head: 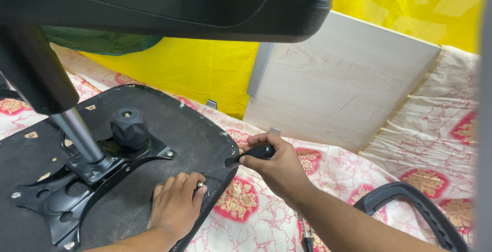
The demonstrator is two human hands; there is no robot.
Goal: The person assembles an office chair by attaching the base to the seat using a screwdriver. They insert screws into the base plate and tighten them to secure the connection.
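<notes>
Nearest, at the bottom right, a curved black plastic armrest lies on the floral bedsheet, and a thin metal tool pokes out from under the right forearm. Just beyond, the left hand lies flat on the underside of the upturned office chair seat, its fingers closed lightly around a small silver bolt close to the seat's right edge. The right hand sits just to the right of that, fingers wrapped tightly around the black handle of a screwdriver or driver tool whose tip points left toward the seat's edge; whether the tip is seated in anything cannot be told. Further left on the seat stand the black metal mechanism plate, its round adjustment knob and the shiny gas-lift column rising to the chair base overhead. Farthest back, a pale wooden board leans against a yellow cloth. One risk is that the bolt could slip from the loose pinch and vanish into the soft sheet folds; another is that the tool could skid off and jab the left fingers, which lie very near its tip.
</notes>
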